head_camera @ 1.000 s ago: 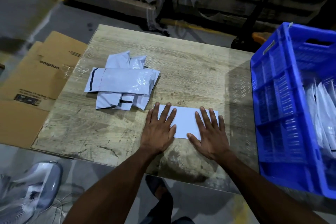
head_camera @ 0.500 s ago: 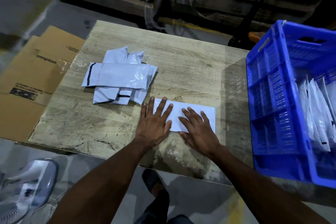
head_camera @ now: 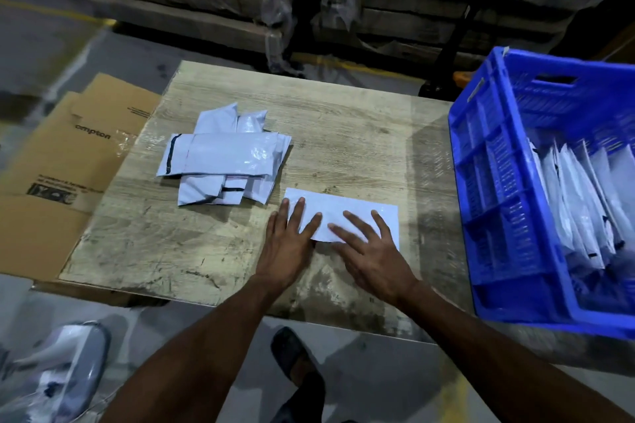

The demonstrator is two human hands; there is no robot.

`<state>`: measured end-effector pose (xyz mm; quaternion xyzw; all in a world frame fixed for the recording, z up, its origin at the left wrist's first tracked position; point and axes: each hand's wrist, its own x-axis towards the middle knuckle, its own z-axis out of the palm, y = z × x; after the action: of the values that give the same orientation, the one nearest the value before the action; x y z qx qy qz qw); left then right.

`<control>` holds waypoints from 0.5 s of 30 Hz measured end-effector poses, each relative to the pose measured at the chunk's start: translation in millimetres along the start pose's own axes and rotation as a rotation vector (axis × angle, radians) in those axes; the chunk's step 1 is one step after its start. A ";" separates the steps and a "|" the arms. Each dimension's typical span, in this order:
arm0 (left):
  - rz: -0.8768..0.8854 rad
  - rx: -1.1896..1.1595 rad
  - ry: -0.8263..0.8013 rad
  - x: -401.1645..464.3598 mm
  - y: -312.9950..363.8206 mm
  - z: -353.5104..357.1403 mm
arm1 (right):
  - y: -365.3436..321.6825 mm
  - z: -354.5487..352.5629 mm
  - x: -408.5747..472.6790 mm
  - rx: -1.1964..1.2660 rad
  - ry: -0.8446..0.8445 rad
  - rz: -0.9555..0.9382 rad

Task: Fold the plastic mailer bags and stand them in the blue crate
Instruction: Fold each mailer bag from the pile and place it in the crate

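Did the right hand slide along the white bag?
Yes. The right hand slid left along the white bag, away from the bag's right edge, toward the left hand.

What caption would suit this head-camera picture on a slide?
Both hands, left and right, press a white mailer bag flat on the wooden table beside a blue crate.

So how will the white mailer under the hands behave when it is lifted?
The folded mailer is probably light and floppy: it lies thin and flat under both hands. Its glossy film, like the pile's, may slide on the table and spring open.
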<state>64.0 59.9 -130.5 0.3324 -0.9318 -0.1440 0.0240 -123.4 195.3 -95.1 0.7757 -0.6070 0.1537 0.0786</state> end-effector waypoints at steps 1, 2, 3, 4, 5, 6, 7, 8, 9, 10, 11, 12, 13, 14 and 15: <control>0.014 -0.017 -0.013 2.1 0.3 -2.1 | -3.7 -3.5 -2.6 -0.011 0.007 -0.079; 0.028 -0.032 -0.038 4.4 1.0 -4.5 | -6.5 -4.1 -5.1 -0.013 0.000 -0.141; 0.031 -0.055 -0.049 6.4 1.1 -6.6 | -7.5 -2.1 -6.1 -0.024 -0.021 -0.181; 0.031 -0.081 -0.046 8.1 1.2 -9.3 | -6.0 0.7 -6.0 -0.054 -0.054 -0.196; 0.035 -0.102 -0.033 9.6 1.7 -10.5 | -1.3 3.2 -3.6 -0.092 -0.091 -0.195; 0.040 -0.119 -0.025 10.6 2.4 -9.9 | 5.2 5.1 0.4 -0.120 -0.124 -0.187; 0.041 -0.134 -0.014 11.2 3.6 -9.1 | 12.5 4.9 5.9 -0.133 -0.145 -0.174; 0.039 -0.150 0.017 10.8 4.6 -7.7 | 18.9 2.7 12.4 -0.128 -0.152 -0.167; 0.032 -0.173 0.075 9.4 6.1 -6.3 | 24.4 -1.5 19.5 -0.106 -0.157 -0.161; 0.017 -0.210 0.147 8.3 8.5 -5.5 | 29.0 -8.3 27.0 -0.084 -0.151 -0.151; -0.007 -0.247 0.211 7.3 10.6 -4.1 | 34.1 -15.1 33.1 -0.069 -0.144 -0.133; -0.029 -0.262 0.253 6.3 12.1 -2.5 | 39.2 -22.7 38.3 -0.058 -0.140 -0.107; -0.045 -0.248 0.275 6.4 13.3 1.3 | 44.9 -32.0 42.7 -0.053 -0.149 -0.067; -0.059 -0.210 0.278 5.9 14.2 4.6 | 50.2 -41.3 46.0 -0.041 -0.165 -0.014; -0.072 -0.163 0.261 5.9 15.1 8.4 | 55.4 -50.7 48.8 -0.030 -0.186 0.039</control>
<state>49.0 69.4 -134.6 0.3785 -0.8935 -0.1755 0.1664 -173.6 152.3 -34.7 0.7733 -0.6290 0.0736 0.0306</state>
